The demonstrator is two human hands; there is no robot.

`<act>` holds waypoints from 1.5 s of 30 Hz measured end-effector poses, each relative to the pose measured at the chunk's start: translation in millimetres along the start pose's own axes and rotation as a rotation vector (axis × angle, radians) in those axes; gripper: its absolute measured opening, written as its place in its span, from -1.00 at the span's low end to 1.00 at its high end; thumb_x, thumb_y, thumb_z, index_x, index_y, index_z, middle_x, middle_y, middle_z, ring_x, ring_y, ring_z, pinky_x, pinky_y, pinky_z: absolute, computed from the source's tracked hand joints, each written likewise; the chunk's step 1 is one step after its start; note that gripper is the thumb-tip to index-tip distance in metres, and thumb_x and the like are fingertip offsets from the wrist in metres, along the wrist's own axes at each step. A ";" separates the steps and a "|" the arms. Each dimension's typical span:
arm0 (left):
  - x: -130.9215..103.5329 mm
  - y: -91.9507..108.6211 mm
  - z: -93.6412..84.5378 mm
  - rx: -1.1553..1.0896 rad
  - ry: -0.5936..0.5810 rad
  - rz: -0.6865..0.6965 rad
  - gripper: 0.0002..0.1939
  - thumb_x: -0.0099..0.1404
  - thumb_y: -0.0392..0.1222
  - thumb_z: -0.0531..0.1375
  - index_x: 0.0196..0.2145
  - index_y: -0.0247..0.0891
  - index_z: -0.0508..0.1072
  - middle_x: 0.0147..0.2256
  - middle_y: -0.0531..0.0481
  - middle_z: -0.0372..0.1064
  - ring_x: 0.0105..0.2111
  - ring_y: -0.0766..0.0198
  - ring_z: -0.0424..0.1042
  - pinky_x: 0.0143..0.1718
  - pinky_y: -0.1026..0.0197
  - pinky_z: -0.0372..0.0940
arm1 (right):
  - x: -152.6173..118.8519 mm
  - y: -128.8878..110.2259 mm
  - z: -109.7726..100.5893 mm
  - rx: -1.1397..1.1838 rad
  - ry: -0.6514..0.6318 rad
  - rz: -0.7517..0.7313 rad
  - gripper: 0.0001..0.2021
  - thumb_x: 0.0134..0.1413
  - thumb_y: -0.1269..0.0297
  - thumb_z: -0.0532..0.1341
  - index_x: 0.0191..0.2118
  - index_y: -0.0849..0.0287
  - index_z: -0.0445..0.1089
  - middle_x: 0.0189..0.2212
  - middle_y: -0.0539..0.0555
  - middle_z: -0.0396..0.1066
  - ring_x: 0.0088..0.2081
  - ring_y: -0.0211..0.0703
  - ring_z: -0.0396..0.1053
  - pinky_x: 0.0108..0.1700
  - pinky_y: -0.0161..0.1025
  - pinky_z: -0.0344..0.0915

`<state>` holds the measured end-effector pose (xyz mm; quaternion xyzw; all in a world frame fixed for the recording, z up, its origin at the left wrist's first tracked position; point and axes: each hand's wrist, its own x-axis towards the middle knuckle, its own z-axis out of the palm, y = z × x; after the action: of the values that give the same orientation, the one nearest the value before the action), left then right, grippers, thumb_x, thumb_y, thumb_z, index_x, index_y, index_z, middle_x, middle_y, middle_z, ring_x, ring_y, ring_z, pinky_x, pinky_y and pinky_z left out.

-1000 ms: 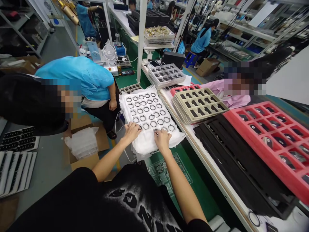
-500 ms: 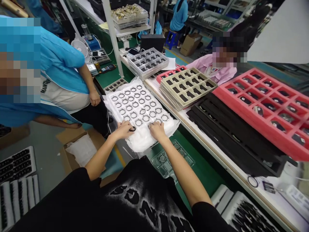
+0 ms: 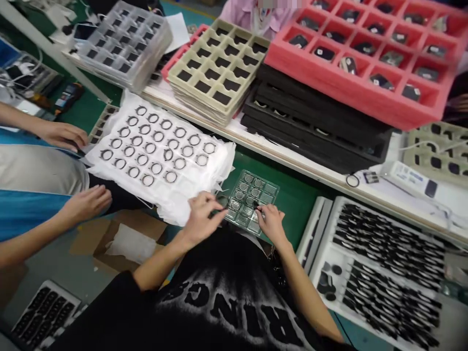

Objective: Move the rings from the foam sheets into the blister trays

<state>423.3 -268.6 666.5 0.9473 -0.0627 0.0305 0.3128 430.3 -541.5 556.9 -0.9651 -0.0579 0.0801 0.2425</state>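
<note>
My left hand (image 3: 202, 218) is above the left edge of a clear plastic tray (image 3: 273, 187), thumb and fingers pinched on a dark round ring (image 3: 221, 201). My right hand (image 3: 271, 222) reaches over the tray's right side, its fingertips closed on a small dark piece, apparently another ring (image 3: 256, 204). Several thin metal rings (image 3: 255, 192) sit in the clear tray's round pockets. Left of it, a white padded tray (image 3: 190, 187) carries rows of black rings with small lugs; spaces without rings show at its near right end.
A co-worker's hands (image 3: 86, 207) rest beside the white tray's left end. Stacked beige trays (image 3: 204, 109), clear trays (image 3: 133, 80) and a pink foam tray (image 3: 329, 87) line the bench behind. A white tray of dark parts (image 3: 338, 204) lies at right; an open carton (image 3: 104, 243) stands below left.
Both hands have left the white tray and moved right to the clear tray, carrying dark rings. The view has turned right and down. Fewer rings show at the white tray's near end.
</note>
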 end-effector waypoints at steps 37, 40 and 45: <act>2.4 -44.5 242.7 0.279 -0.561 0.440 -0.64 0.60 -0.09 -0.03 -0.15 -0.33 0.49 -0.10 -0.16 0.41 -0.06 0.13 0.33 -0.04 0.06 0.05 | -59.4 65.3 147.0 -0.050 -0.252 -0.016 -0.63 0.46 0.27 -0.01 0.13 0.18 0.49 -0.11 0.25 0.56 -0.02 0.05 0.37 0.03 -0.09 0.04; 2.9 -24.2 276.9 0.322 -0.659 0.599 -0.67 0.59 -0.13 0.00 -0.13 -0.36 0.50 -0.07 -0.20 0.41 -0.02 0.07 0.34 -0.03 0.03 0.07 | -87.0 78.2 150.2 0.111 -0.164 0.213 -0.66 0.38 0.32 0.01 -0.10 0.16 0.56 -0.18 0.20 0.58 -0.07 0.01 0.42 0.01 -0.13 0.11; -4.6 -8.1 318.7 0.412 -0.770 0.655 -0.68 0.54 -0.13 0.09 -0.03 -0.43 0.53 -0.05 -0.32 0.41 0.05 -0.06 0.33 -0.01 -0.01 0.10 | -107.0 101.9 156.9 0.399 0.091 0.691 -0.56 0.17 0.34 0.02 0.06 0.24 0.52 -0.13 0.25 0.57 -0.13 0.00 0.49 0.02 -0.13 0.32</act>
<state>425.7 -451.8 405.5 0.8627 -0.4570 -0.2110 0.0495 304.2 -574.8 385.4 -0.8643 0.2976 0.1239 0.3861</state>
